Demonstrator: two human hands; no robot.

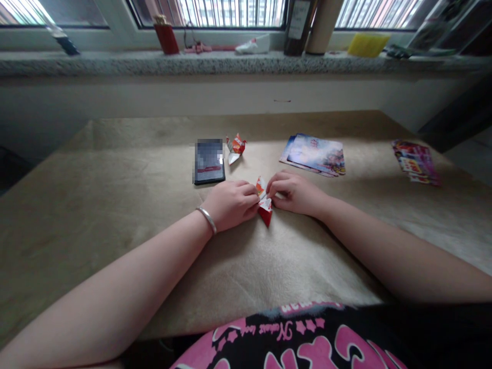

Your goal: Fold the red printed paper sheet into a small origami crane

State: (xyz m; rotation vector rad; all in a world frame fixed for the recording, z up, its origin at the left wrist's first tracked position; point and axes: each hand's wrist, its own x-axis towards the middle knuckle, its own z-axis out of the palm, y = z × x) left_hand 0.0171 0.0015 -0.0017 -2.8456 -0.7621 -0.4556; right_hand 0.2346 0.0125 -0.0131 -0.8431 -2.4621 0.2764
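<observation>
Between my two hands is a small folded paper piece (265, 210), red, orange and white, with pointed ends at top and bottom. My left hand (236, 204) pinches its left side, a silver bangle on the wrist. From the right, the fingertips of my right hand (294, 192) close on the opposite edge. Part of the paper is hidden behind the fingers. Beyond my left hand stands a folded paper crane (236, 146) in similar red and white paper. Left of the crane lies a black phone or tablet (209, 161) with a blurred screen.
Blue and pink printed cards (317, 154) lie beyond my right hand, and colourful packets or cards (415, 161) rest far right on the cloth-covered table (115, 205). On the stone windowsill (223, 64) are a red container (166, 36), a dark bottle (299, 28) and a yellow sponge-like block (368, 45).
</observation>
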